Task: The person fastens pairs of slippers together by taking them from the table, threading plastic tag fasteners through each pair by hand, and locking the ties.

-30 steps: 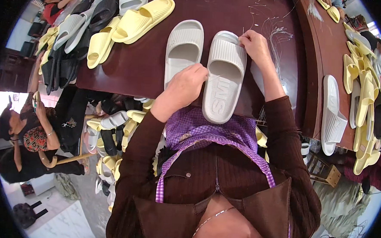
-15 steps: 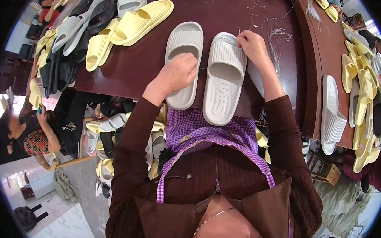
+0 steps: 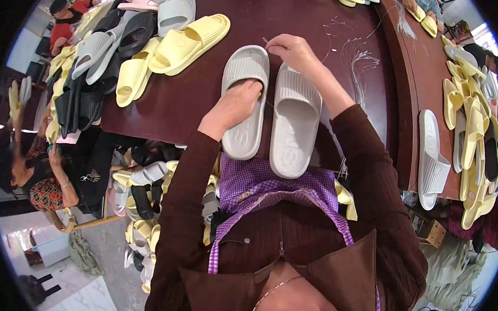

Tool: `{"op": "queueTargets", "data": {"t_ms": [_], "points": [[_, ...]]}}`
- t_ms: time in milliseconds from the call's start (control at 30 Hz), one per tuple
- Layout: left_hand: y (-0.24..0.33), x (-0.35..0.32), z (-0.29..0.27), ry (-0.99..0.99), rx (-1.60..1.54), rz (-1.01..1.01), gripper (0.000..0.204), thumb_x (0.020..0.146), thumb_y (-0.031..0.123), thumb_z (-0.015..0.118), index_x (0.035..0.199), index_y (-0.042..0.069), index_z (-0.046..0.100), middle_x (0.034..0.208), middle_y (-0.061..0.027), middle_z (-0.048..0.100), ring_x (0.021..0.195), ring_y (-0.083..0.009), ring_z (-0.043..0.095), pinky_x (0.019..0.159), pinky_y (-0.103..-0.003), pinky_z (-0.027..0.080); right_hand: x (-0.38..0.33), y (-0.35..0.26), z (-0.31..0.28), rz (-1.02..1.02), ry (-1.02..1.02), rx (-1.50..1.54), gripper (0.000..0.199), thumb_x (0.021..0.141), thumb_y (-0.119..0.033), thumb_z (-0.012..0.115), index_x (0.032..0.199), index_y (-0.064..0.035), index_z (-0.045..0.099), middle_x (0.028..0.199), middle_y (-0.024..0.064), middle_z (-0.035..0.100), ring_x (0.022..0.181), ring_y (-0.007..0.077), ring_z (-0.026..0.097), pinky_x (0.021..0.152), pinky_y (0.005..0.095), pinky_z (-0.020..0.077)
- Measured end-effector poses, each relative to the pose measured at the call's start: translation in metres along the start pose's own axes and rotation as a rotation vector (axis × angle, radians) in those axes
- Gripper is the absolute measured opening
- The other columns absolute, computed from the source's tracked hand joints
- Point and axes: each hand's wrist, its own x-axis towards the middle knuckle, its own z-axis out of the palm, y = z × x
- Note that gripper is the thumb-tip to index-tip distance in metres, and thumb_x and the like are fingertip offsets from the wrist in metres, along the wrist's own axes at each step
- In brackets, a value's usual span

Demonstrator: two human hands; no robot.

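Note:
Two light grey slippers with ribbed straps lie side by side at the front edge of the dark red table, toes pointing away from me. My left hand [image 3: 238,107] has its fingers tucked under the strap of the left slipper [image 3: 244,135], and the strap hides the fingertips. Just above that slipper's toe, my right hand [image 3: 292,52] is closed in a pinch; a tiny thin tip shows at its fingers, too small to name. The right slipper [image 3: 296,124] lies below my right wrist, its toe partly covered. A fine thread shows between the two slippers.
Yellow slippers [image 3: 190,42], black slippers [image 3: 136,34] and grey ones crowd the table's left side. Loose pale threads [image 3: 361,68] lie right of my hand. A single grey slipper [image 3: 430,159] and a yellow pile [image 3: 475,133] lie on the right-hand surface. Other people sit nearby.
My right hand has moved left, from the right slipper's toe to above the left slipper's toe. My left hand stays at the left strap, its fingers now further under it.

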Motion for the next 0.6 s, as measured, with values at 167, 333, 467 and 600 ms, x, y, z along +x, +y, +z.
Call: {"op": "queueTargets", "data": {"t_ms": [167,333,467,600], "points": [[-0.001,-0.001,0.003,0.052,0.012,0.014,0.011,0.084,0.006,0.051,0.094,0.001,0.049,0.095,-0.0177,0.056,0.086,-0.0363,0.058,0.072,-0.043,0.049,0.021,-0.009,0.017,0.333,-0.272,-0.019,0.015,0.080,-0.015,0.064,0.090,-0.0043,0.069,0.072,0.0064,0.066,0.062,0.0119,0.058,0.059,0.0265,0.0479],[0.000,-0.001,0.001,0.075,0.008,0.017,0.011,0.083,0.006,0.052,0.093,0.001,0.050,0.096,-0.0177,0.056,0.086,-0.0355,0.058,0.073,-0.042,0.049,0.028,-0.002,0.026,0.382,-0.368,0.015,0.014,0.081,-0.013,0.063,0.086,-0.0022,0.069,0.070,0.0053,0.064,0.062,0.0096,0.057,0.058,0.0255,0.0471],[0.002,-0.005,0.000,0.118,0.006,0.014,0.014,0.084,0.007,0.052,0.097,0.001,0.052,0.095,-0.0172,0.057,0.086,-0.0339,0.059,0.072,-0.041,0.050,0.021,-0.006,0.019,0.524,-0.247,0.194,0.015,0.082,-0.013,0.062,0.087,-0.0004,0.068,0.075,0.0036,0.065,0.066,0.0085,0.056,0.060,0.0243,0.0464],[0.018,-0.008,-0.002,0.329,-0.043,0.044,0.018,0.085,0.007,0.052,0.102,0.001,0.055,0.094,-0.0169,0.059,0.081,-0.0317,0.060,0.069,-0.039,0.050,0.010,-0.014,0.002,0.550,-0.072,0.443,0.014,0.085,-0.012,0.061,0.089,0.0001,0.067,0.081,0.0017,0.065,0.071,0.0081,0.056,0.064,0.0226,0.0458]]}}
